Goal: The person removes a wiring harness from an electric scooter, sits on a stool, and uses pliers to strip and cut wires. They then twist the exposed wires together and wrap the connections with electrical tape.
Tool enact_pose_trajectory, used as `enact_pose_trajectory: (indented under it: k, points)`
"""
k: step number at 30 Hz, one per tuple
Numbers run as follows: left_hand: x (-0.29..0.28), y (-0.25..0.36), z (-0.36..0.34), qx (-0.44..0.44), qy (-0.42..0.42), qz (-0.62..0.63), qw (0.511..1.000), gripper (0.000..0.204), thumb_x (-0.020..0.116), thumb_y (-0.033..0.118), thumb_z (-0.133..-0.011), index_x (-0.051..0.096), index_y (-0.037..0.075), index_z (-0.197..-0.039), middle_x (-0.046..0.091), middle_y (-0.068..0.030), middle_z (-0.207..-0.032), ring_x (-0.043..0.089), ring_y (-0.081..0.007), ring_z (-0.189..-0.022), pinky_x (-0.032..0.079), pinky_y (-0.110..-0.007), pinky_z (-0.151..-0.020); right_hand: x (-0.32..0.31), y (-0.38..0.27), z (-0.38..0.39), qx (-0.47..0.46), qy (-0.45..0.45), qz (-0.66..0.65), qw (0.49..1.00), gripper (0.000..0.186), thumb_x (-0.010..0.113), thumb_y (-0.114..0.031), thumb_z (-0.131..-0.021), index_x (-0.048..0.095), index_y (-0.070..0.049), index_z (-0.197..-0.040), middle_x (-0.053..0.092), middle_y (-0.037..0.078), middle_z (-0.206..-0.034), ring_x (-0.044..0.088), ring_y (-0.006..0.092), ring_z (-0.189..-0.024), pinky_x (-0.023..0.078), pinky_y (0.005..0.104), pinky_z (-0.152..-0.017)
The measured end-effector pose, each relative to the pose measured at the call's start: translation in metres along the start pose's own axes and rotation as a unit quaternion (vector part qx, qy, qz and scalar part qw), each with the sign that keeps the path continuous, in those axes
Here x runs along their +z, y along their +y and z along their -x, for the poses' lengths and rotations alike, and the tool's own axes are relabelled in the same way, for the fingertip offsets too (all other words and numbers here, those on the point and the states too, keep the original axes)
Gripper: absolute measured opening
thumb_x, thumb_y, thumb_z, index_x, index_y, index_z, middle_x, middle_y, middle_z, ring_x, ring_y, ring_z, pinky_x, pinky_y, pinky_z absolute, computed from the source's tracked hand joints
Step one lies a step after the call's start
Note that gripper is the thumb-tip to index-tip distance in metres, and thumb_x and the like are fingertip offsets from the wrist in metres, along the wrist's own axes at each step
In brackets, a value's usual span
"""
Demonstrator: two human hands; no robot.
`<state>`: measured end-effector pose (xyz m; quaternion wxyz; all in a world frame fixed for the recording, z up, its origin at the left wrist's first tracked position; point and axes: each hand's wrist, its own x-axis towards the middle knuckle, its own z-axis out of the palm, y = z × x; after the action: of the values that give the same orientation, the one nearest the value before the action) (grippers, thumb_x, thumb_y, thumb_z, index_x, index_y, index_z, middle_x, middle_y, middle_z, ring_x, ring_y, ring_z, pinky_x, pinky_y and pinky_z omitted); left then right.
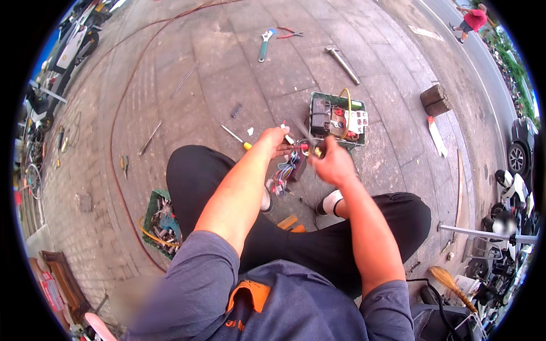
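Note:
My left hand (274, 140) pinches thin wires and small red-and-white pieces. My right hand (331, 160), just to its right, grips a blurred dark tool with a light yellowish part. Below them hangs a bundle of coloured wires (280, 177) beside a dark rectangular part (296, 169). Beyond my right hand sits a green crate (355, 105) with a yellow handle, holding a black box and a white slotted piece. A yellow-handled screwdriver (239, 139) lies left of my left hand.
An adjustable wrench (263, 51), red pliers (289, 33), a hammer (344, 63) and a wooden block (435, 99) lie on the pavement. A crate of tools (161, 221) is at left, a hose (118, 113) nearby. Scooters (506, 210) line both sides; a person (473, 21) is at upper right.

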<state>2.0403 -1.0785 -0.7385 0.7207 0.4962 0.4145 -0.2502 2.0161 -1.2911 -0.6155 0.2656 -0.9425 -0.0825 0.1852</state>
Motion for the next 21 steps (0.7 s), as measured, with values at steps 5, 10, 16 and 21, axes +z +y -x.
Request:
enact_pose_trajectory:
  k: [5,10,16,21]
  points:
    - [0.001,0.008,0.012,0.015,-0.029,0.021,0.999,0.032,0.052,0.034,-0.109,0.066,0.005,-0.109,0.072,-0.0110,-0.106,0.073,-0.0280,-0.099,0.057,-0.046,-0.093,0.052,0.032,-0.010,-0.027,-0.023,0.098,0.995,0.063,0.072,-0.048,-0.087,0.051,0.001,-0.120,0.070,0.031,-0.114,0.069,0.0463,-0.108,0.055,0.0523,-0.095]
    - [-0.019,0.009,0.000,-0.010,-0.026,0.030,0.999,0.041,0.045,0.038,-0.110,0.067,0.003,-0.111,0.073,-0.0152,-0.111,0.070,-0.0334,-0.113,0.048,-0.053,-0.108,0.064,0.036,-0.013,-0.041,-0.042,0.139,0.989,0.065,0.070,-0.049,-0.088,0.051,0.001,-0.126,0.070,0.030,-0.114,0.070,0.0446,-0.109,0.056,0.0506,-0.096]
    - [-0.023,0.004,-0.010,0.002,-0.020,0.041,0.999,0.040,0.047,0.038,-0.106,0.064,0.002,-0.113,0.074,-0.0195,-0.111,0.070,-0.0379,-0.110,0.050,-0.057,-0.103,0.072,0.036,-0.016,-0.073,-0.027,0.149,0.986,0.063,0.070,-0.049,-0.090,0.052,0.001,-0.124,0.070,0.029,-0.114,0.070,0.0433,-0.108,0.056,0.0495,-0.094]
    - [-0.023,0.006,-0.007,-0.004,-0.025,0.044,0.999,0.041,0.048,0.039,-0.105,0.063,0.002,-0.114,0.074,-0.0214,-0.110,0.071,-0.0384,-0.106,0.051,-0.056,-0.101,0.072,0.031,-0.018,-0.078,-0.019,0.154,0.985,0.057,0.071,-0.050,-0.090,0.053,-0.002,-0.117,0.073,0.025,-0.105,0.072,0.0417,-0.102,0.057,0.0496,-0.090]
